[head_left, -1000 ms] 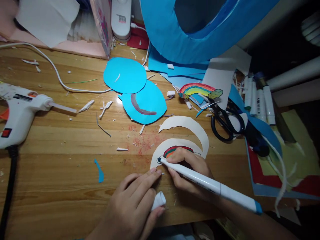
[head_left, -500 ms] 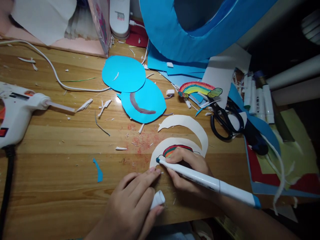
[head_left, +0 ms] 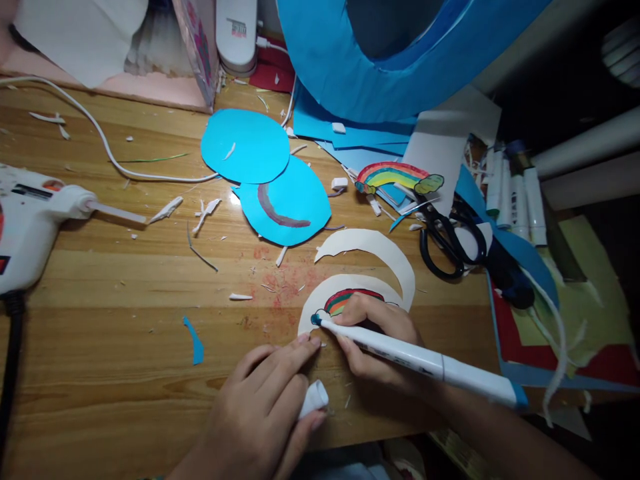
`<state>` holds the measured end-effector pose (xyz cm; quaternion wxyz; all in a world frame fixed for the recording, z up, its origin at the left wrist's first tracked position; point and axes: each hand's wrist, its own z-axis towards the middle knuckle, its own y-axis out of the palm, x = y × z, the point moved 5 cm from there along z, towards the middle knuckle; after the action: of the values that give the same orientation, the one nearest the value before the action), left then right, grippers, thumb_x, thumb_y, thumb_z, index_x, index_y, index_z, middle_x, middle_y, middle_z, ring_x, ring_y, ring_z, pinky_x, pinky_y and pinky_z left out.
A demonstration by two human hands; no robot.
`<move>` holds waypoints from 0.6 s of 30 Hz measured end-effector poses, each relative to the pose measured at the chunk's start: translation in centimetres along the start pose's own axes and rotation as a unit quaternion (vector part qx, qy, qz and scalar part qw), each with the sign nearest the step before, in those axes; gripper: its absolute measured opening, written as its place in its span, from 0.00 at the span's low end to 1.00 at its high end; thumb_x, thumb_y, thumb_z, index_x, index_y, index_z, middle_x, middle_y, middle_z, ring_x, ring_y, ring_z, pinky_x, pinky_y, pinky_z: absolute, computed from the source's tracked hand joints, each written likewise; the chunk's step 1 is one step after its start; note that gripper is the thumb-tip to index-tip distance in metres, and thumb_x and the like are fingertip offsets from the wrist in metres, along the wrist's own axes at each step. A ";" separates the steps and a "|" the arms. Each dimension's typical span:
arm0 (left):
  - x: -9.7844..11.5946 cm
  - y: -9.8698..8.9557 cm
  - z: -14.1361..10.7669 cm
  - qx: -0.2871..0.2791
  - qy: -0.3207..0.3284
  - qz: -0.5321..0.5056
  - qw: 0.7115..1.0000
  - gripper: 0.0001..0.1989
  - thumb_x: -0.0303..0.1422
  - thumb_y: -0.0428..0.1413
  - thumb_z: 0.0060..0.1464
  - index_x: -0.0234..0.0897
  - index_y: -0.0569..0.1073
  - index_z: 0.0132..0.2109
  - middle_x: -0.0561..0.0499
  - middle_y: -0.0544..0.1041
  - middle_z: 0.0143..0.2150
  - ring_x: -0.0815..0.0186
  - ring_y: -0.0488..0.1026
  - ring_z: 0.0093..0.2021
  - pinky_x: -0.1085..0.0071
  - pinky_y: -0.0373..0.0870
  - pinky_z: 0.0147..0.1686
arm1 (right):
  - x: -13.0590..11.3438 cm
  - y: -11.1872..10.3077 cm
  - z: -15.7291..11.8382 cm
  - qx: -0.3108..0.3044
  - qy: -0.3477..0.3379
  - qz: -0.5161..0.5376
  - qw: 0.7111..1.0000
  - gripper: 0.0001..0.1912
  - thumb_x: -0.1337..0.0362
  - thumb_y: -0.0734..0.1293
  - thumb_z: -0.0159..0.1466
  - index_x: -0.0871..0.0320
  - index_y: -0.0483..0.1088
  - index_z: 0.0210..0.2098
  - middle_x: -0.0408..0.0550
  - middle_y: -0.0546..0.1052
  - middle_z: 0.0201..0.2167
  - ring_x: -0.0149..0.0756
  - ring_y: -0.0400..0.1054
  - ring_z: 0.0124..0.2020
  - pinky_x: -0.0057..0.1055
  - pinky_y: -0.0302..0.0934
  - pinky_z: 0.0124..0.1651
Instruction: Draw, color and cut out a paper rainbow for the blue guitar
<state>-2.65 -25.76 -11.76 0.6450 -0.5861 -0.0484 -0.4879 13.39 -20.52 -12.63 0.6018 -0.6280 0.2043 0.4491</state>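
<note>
Under both hands is a big wooden surface (head_left: 125, 393). White paper (head_left: 311, 298) lies right below the right hand's (head_left: 377, 340) grip, which holds a marker (head_left: 400, 350). The left hand's (head_left: 265, 400) grip pinches a small white cap (head_left: 315, 399).

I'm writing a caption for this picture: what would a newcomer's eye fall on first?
Probably the big blue ring at the top, its dark opening cut off by the picture's edge. Next, the right hand holding a white marker to the white paper, low in the middle. Then the bright cut-out rainbow beside the black-handled scissors.
</note>
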 end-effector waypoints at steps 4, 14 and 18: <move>-0.1 0.3 -0.1 0.000 -0.007 -0.011 1.000 0.13 0.28 0.45 0.63 0.31 0.73 0.45 0.45 0.76 0.52 0.66 0.69 0.54 0.70 0.60 0.51 | 0.3 0.1 -0.1 0.003 0.009 -0.001 1.000 0.07 0.73 0.65 0.52 0.56 0.65 0.28 0.41 0.72 0.22 0.31 0.67 0.23 0.27 0.62 0.27; -0.1 0.2 -0.3 0.014 -0.013 -0.020 1.000 0.13 0.28 0.45 0.63 0.30 0.73 0.46 0.45 0.76 0.52 0.65 0.70 0.53 0.70 0.61 0.50 | 0.8 0.0 -0.4 0.006 0.035 0.011 0.999 0.09 0.74 0.66 0.51 0.55 0.65 0.29 0.40 0.72 0.24 0.30 0.66 0.24 0.26 0.61 0.27; -0.1 0.2 -0.2 0.014 -0.014 -0.011 1.000 0.13 0.29 0.44 0.63 0.31 0.73 0.46 0.45 0.76 0.51 0.65 0.71 0.52 0.70 0.62 0.49 | 0.8 0.0 -0.4 -0.007 0.035 0.018 0.999 0.09 0.73 0.66 0.51 0.55 0.64 0.29 0.40 0.71 0.24 0.30 0.66 0.25 0.27 0.61 0.28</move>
<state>-2.66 -25.92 -12.07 0.6469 -0.5836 -0.0704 -0.4858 13.89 -20.67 -13.35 0.5817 -0.6437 0.2331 0.4393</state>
